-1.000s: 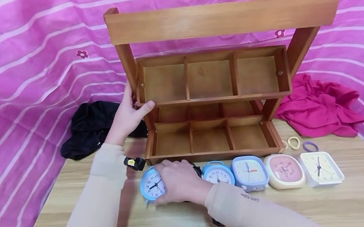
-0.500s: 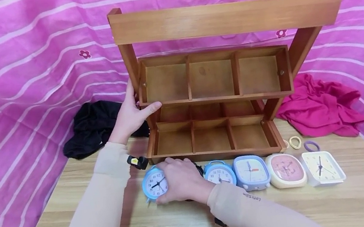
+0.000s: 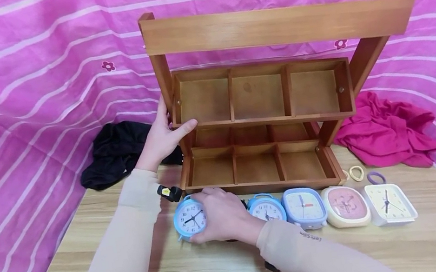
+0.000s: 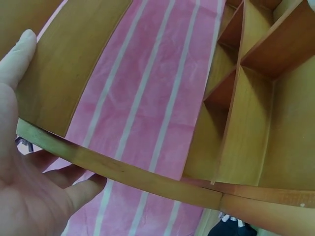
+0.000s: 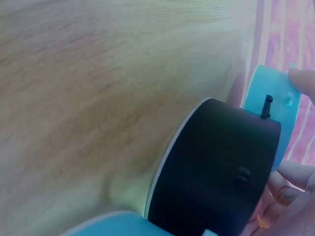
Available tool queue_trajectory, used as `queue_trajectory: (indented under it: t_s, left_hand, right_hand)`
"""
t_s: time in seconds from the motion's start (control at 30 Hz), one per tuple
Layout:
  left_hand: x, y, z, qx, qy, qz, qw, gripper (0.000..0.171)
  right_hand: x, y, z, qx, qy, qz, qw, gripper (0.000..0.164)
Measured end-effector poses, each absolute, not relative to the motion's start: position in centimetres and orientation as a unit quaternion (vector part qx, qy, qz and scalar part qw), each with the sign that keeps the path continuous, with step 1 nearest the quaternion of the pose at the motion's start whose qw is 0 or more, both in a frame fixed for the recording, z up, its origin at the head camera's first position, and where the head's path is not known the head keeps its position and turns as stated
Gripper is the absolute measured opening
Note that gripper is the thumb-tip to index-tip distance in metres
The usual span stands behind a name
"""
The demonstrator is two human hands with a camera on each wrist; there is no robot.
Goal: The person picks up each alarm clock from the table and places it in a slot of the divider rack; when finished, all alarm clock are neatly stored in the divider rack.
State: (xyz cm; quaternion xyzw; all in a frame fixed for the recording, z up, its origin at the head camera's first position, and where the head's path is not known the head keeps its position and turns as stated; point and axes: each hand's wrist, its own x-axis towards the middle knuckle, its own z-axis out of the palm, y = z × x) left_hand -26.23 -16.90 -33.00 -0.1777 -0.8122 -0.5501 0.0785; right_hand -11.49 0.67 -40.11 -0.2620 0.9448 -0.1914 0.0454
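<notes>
My left hand [image 3: 161,139] grips the left side of a brown wooden tiered rack [image 3: 278,28], thumb in front and fingers behind. In the left wrist view, its fingers [image 4: 86,191] bend behind the rack's post [image 4: 142,181]. On the table, my right hand [image 3: 227,214] holds a round light-blue alarm clock [image 3: 190,217] at the left end of a row. The right wrist view has the thumb on one side of its rim and fingers on the other. Right beside it stands a black round clock [image 5: 211,162], mostly hidden under the hand in the head view.
Rightward along the rack's front stand another blue clock [image 3: 266,208], a periwinkle clock [image 3: 304,207], a pink-faced clock [image 3: 347,206] and a white clock [image 3: 391,204]. Hair ties [image 3: 356,173] lie behind. Black cloth [image 3: 119,153] and magenta cloth [image 3: 390,129] flank the rack.
The whole scene has shifted slightly to the right in the head view. Both hands keep their places on the rack and the blue alarm clock.
</notes>
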Motion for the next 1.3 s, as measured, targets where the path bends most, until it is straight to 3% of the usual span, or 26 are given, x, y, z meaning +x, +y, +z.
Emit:
queue_trajectory:
  t_s: [0.53,1.3]
  left_hand:
    - [-26.4,-17.4,-32.4,-0.167,-0.817,-0.55,0.054,0.109]
    - [-26.1,-17.3,-32.5,-0.185,-0.795,-0.575,0.057,0.104]
  right_hand:
    - [-12.1,1.2,-37.3,-0.273,0.93,-0.247,0.02,0.095]
    - [-19.5,4.8,-36.7,-0.2,0.917,-0.346,0.023,0.086]
